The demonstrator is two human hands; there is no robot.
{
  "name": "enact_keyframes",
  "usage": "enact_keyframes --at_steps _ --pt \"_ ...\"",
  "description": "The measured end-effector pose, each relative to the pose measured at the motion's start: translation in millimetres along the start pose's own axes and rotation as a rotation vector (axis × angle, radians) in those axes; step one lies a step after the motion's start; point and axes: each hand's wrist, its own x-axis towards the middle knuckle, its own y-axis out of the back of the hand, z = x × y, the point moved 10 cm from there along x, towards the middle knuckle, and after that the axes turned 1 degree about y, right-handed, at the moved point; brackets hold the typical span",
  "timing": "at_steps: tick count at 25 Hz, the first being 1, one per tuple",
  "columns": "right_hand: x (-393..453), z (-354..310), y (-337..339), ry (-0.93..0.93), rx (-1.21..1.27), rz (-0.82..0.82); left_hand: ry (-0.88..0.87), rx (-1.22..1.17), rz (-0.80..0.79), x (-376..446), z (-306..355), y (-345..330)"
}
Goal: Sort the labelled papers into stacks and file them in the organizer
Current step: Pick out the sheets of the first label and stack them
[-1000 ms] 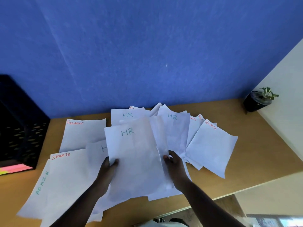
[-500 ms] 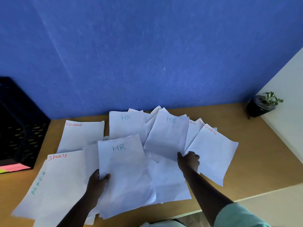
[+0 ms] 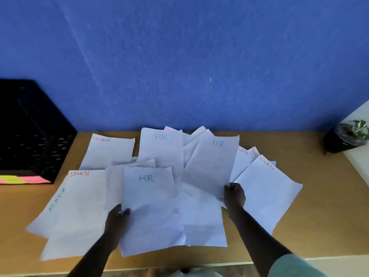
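Fingers of the right hand (image 3: 234, 193) curl onto the near right corner of an HR sheet (image 3: 211, 166), apparently pinching it, while the left hand (image 3: 117, 218) grips the left edge of another HR sheet (image 3: 148, 206), thumb on top and fingers tucked beneath. The right-hand sheet lies up and to the left of its fingers, long axis running away from the person and tilted slightly right; the left-hand sheet runs nearly straight away. The two lie side by side, overlapping other papers between them, so the gathering move looks like a short leftward carry, right hand nearer its load. A third HR sheet (image 3: 160, 148) lies farther back, between and beyond both hands. Around them on the wooden desk (image 3: 319, 206) are sheets marked FINANCE (image 3: 108, 152), SPORTS (image 3: 79, 206) at left, a SPORTS sheet (image 3: 265, 194) at right, and ADMIN (image 3: 54, 204). The black mesh organizer (image 3: 30, 136) stands well apart at far left, a small potted plant (image 3: 347, 138) at far right.
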Motion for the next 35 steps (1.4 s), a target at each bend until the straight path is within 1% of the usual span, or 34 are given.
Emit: enact_keyframes --at_steps 2,3,5,7,10,13,15,17,20,22,23,24,25,26,27,29,31,33,35 --pt "-12 5 15 0.032 0.157 0.004 -0.024 -0.074 -0.007 -5 7 1" --pt "-18 5 22 0.08 0.173 0.003 -0.031 -0.129 -0.021 -10 11 1" --pt "-29 5 32 0.186 0.158 -0.02 0.0 -0.314 -0.071 -22 17 -6" --pt "-42 2 27 0.299 0.112 -0.086 0.033 -0.515 -0.143 -34 26 -20" --pt "-68 2 6 0.43 -0.003 -0.217 0.003 -0.61 -0.227 -51 48 -43" --pt "-95 -4 -19 0.569 -0.168 -0.365 -0.002 -0.622 -0.222 -46 51 -52" --pt "-109 -9 -33 0.599 -0.203 -0.461 0.01 -0.586 -0.226 -34 42 -53" --pt "-122 -14 -46 0.568 -0.15 -0.541 -0.002 -0.502 -0.201 -20 31 -45" --pt "-132 -11 -72 0.469 -0.079 -0.664 -0.038 -0.361 -0.098 -12 22 -15" --pt "-127 -7 -87 0.3 -0.013 -0.646 -0.083 -0.339 -0.062 -9 17 5" --pt "-123 -10 -94 0.245 -0.023 -0.585 -0.092 -0.357 -0.053 -4 10 17" --pt "-115 -19 -98 0.246 -0.084 -0.483 -0.079 -0.376 -0.043 0 1 29" --pt "-107 -30 -101 0.282 -0.209 -0.368 -0.04 -0.37 -0.026 5 -10 40" --pt "-100 -41 -106 0.318 -0.324 -0.279 -0.014 -0.341 -0.008 13 -21 50" --pt "-95 -48 -116 0.329 -0.4 -0.226 -0.007 -0.297 -0.002 22 -31 61" --pt "-83 -51 -137 0.258 -0.458 -0.188 0.007 -0.256 -0.013 32 -45 78" --pt "-75 -46 -152 0.128 -0.46 -0.185 0.039 -0.3 -0.025 41 -56 92" --pt "-71 -45 -165 0.026 -0.391 -0.189 0.075 -0.365 -0.031 49 -67 106" --pt "-66 -49 -171 0.019 -0.292 -0.2 0.096 -0.452 -0.064 53 -71 115"
